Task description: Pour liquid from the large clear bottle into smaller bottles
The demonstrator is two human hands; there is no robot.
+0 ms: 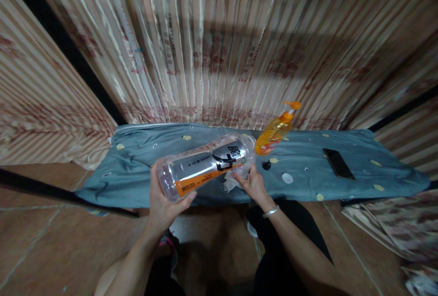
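A large clear plastic bottle (201,166) with a silver and orange label lies tilted above the cloth-covered surface, its base toward the left. My left hand (166,202) is wrapped round its base end. Near the bottle's other end, my right hand (252,182) is closed on a crumpled whitish cloth or tissue (233,182) pressed by the bottle's lower side. An orange pump bottle (273,136) stands just right of the clear bottle's neck end. A small black object (266,165) and a white round lid (287,178) lie right of my right hand.
A black phone (338,163) lies at the right on the blue-green patterned cloth (308,145). Striped curtains (212,49) hang behind, between dark frame bars. Below the surface's front edge are my legs and the tiled floor (34,241).
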